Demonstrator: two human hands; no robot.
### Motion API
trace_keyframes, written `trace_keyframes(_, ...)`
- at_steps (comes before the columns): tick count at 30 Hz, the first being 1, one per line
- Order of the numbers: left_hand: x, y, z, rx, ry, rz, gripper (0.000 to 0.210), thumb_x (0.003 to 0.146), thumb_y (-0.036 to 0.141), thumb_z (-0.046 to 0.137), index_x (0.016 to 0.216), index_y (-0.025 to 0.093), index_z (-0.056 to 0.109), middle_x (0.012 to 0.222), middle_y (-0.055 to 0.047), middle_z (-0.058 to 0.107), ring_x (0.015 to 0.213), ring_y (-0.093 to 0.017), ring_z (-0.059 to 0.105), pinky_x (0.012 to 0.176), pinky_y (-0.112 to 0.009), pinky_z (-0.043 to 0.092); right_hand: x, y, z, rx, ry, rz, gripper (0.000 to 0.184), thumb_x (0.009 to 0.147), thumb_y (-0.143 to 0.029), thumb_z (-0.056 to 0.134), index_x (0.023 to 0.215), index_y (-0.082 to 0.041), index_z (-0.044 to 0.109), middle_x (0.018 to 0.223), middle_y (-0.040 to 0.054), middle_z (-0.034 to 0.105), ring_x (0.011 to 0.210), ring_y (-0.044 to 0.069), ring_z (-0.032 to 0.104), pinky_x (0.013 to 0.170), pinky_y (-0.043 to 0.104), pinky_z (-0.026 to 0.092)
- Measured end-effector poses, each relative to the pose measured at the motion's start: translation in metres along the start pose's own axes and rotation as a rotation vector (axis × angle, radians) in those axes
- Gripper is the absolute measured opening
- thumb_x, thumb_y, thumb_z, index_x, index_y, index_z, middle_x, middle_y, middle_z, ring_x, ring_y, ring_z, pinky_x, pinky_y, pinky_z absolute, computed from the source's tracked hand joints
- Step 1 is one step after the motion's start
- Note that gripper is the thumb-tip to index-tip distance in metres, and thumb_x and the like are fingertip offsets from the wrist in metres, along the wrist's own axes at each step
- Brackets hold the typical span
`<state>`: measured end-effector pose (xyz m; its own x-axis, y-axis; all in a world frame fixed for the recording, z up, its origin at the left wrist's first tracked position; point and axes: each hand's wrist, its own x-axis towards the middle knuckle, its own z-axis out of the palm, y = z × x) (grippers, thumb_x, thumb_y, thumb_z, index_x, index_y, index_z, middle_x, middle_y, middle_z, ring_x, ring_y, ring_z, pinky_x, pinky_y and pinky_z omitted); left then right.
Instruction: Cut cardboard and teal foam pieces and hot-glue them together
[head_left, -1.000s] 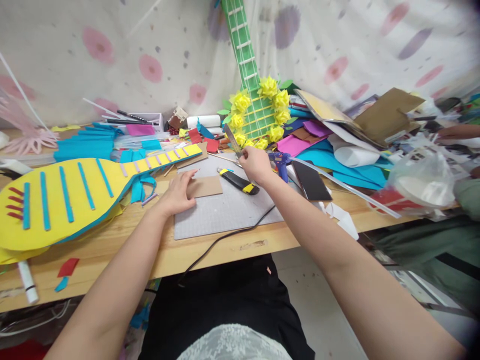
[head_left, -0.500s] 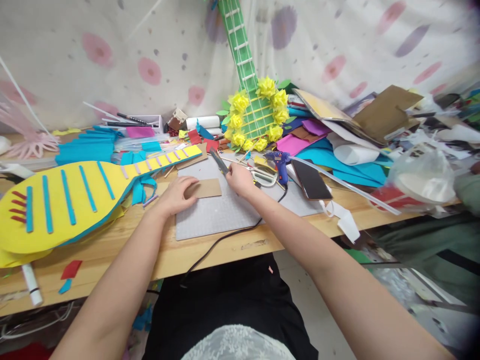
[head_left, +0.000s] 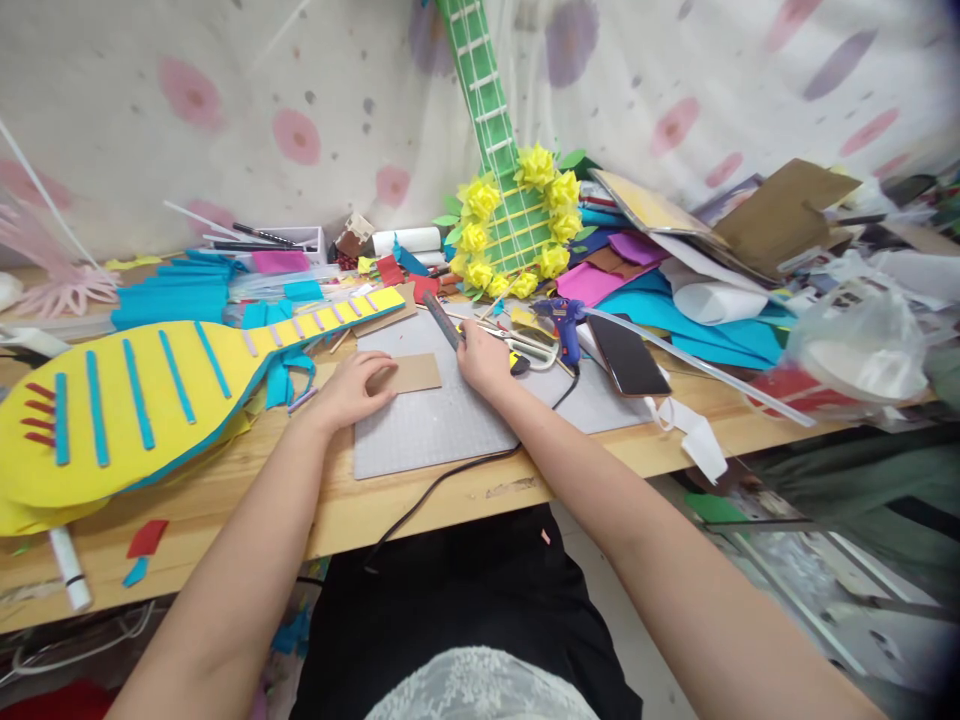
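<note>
A small brown piece of cardboard [head_left: 417,374] lies on the grey cutting mat [head_left: 420,440]. Over its left end, my left hand [head_left: 355,390] has its fingers and thumb curved, holding it against the mat. My right hand [head_left: 482,357] is closed around a dark grey ruler [head_left: 442,322], whose far end points up and left, right of the cardboard and apart from it. Scissors [head_left: 536,348] lie just beyond my right hand, beside a blue glue gun [head_left: 566,330]. A yellow and black tool [head_left: 517,363] shows partly next to my right wrist.
A yellow paper lute [head_left: 150,400] fills the table's left. Behind the mat stands a green guitar [head_left: 517,225] with yellow paper flowers. A phone [head_left: 628,355], a clear plastic stick [head_left: 712,370] and piled papers [head_left: 697,310] occupy the right. A black cord [head_left: 442,482] crosses the mat.
My right hand has shifted slightly to the right with the ruler, uncovering the yellow and black tool more. My left hand stays on the cardboard. The view has turned a little.
</note>
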<state>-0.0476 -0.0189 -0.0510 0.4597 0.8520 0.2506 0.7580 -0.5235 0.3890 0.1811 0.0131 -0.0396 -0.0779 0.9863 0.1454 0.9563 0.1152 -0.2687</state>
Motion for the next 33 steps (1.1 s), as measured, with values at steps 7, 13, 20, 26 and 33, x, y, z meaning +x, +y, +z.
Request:
trace_keyframes(7, 0.0013, 0.0011, 0.0025, 0.012, -0.004, 0.023, 0.04, 0.076, 0.039, 0.055, 0.11, 0.018, 0.06, 0.122, -0.01, 0.056, 0.115, -0.023, 0.049, 0.102, -0.04, 0.035, -0.0047, 0.0045, 0.0089, 0.044, 0.079, -0.046, 0.032, 0.092, -0.024, 0.027, 0.113, -0.02, 0.05, 0.112, 0.0089, 0.061, 0.098, 0.021, 0.057, 0.076, 0.03, 0.041)
trace_keyframes(13, 0.001, 0.0006, 0.0008, 0.013, -0.006, 0.022, 0.04, 0.076, 0.039, 0.056, 0.108, 0.017, 0.06, 0.121, -0.011, 0.056, 0.115, -0.023, 0.049, 0.102, -0.04, 0.036, -0.0033, 0.0062, 0.0101, 0.062, 0.074, -0.025, 0.031, 0.091, -0.024, 0.028, 0.113, -0.021, 0.05, 0.112, 0.0084, 0.061, 0.098, 0.021, 0.056, 0.076, 0.03, 0.041)
trace_keyframes(20, 0.002, 0.0, 0.002, -0.009, -0.002, 0.009, 0.039, 0.074, 0.038, 0.056, 0.106, 0.017, 0.061, 0.118, -0.01, 0.058, 0.112, -0.024, 0.05, 0.101, -0.041, 0.036, -0.004, 0.0065, 0.0102, 0.086, 0.073, -0.012, 0.031, 0.091, -0.024, 0.029, 0.113, -0.021, 0.05, 0.111, 0.008, 0.062, 0.098, 0.021, 0.057, 0.077, 0.031, 0.042)
trace_keyframes(26, 0.0046, -0.0033, 0.0036, -0.081, -0.015, -0.076, 0.037, 0.068, 0.038, 0.061, 0.1, 0.019, 0.064, 0.119, -0.008, 0.057, 0.114, -0.023, 0.05, 0.103, -0.04, 0.035, -0.0037, 0.007, 0.0102, 0.116, 0.084, -0.003, 0.03, 0.089, -0.024, 0.032, 0.113, -0.022, 0.05, 0.111, 0.0077, 0.062, 0.098, 0.022, 0.057, 0.076, 0.032, 0.043)
trace_keyframes(33, 0.008, -0.0037, 0.0016, -0.075, -0.042, -0.126, 0.039, 0.066, 0.04, 0.063, 0.098, 0.019, 0.068, 0.121, -0.008, 0.057, 0.115, -0.025, 0.048, 0.103, -0.041, 0.035, -0.0054, 0.0079, 0.0091, 0.188, 0.108, -0.019, 0.03, 0.087, -0.021, 0.034, 0.11, -0.021, 0.052, 0.11, 0.0066, 0.062, 0.099, 0.021, 0.056, 0.079, 0.031, 0.042)
